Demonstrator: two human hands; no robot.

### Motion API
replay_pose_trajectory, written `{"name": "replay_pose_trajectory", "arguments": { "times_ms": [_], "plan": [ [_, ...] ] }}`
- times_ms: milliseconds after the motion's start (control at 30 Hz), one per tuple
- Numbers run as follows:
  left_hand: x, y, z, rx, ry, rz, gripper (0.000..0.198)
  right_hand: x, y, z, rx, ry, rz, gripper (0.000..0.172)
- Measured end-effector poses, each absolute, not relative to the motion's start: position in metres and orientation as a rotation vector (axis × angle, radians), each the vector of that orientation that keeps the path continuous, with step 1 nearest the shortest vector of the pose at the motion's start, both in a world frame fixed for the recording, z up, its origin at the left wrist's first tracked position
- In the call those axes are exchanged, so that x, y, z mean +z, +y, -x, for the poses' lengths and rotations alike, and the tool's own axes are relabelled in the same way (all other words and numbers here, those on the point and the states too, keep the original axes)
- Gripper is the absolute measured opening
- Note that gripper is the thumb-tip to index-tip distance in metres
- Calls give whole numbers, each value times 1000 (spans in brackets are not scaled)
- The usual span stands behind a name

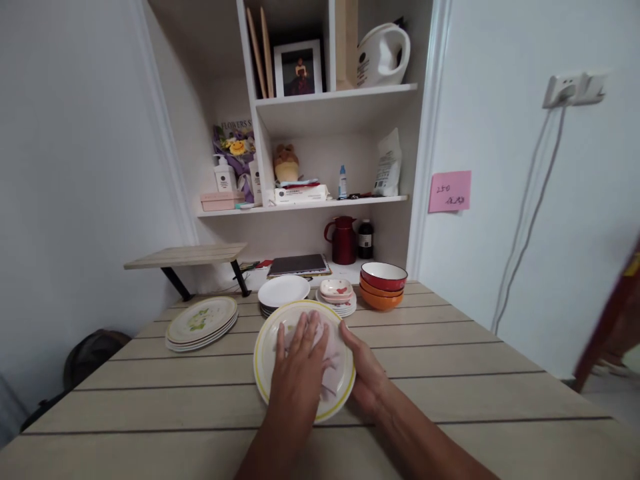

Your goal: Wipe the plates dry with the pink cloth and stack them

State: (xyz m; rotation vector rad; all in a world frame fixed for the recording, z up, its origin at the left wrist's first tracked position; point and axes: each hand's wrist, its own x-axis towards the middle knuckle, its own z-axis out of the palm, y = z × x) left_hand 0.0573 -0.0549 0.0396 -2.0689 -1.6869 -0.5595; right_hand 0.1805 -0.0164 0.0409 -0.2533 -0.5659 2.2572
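Note:
A white plate (265, 386) with a yellow rim is tilted up toward me in front of my body. My right hand (367, 373) grips its right edge, the thumb at the rim and the other fingers out of sight behind. My left hand (301, 357) lies with fingers stretched and spread over the plate's face, pressing on a crumpled pale pink cloth (330, 373). The cloth sticks out to the right of that hand; the part beneath the fingers is hidden.
Left on the slatted table (200, 400) is a stack of similar plates (203, 320). Behind the held plate are white plates (284, 291), small dishes (337, 289) and red and orange bowls (383, 287). A small raised shelf (187, 255) stands back left; a red jug (344, 240) stands farther back.

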Motion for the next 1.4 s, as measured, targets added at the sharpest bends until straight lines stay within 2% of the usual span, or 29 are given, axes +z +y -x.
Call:
{"name": "replay_pose_trajectory", "arguments": {
  "times_ms": [167,300,467,600,733,833,933,1133,1400],
  "plan": [
    [57,-37,-46,-538,-1619,2052,67,40,-21,-174,2311,-580,269,54],
    [71,-41,-27,-546,-1724,1929,65,40,-18,-175,2251,-575,348,59],
    [49,-66,-29,-483,-1866,1866,58,39,-12,-180,2198,-579,366,62],
    [26,-76,-53,-443,-1822,2100,63,35,-15,-175,2262,-533,375,62],
    [36,-68,-63,-542,-1799,2183,61,32,-20,-168,2433,-537,330,59],
    [56,-58,-51,-579,-1859,2116,61,32,-21,-167,2376,-527,328,57],
    [63,-55,-37,-582,-1922,1937,59,35,-19,-171,2319,-530,339,64],
    [37,-76,-30,-476,-1908,1798,56,40,-19,-175,2275,-492,349,66],
    [29,-71,-43,-483,-1920,1974,68,25,-25,-161,2336,-501,413,59]
  ]
}}
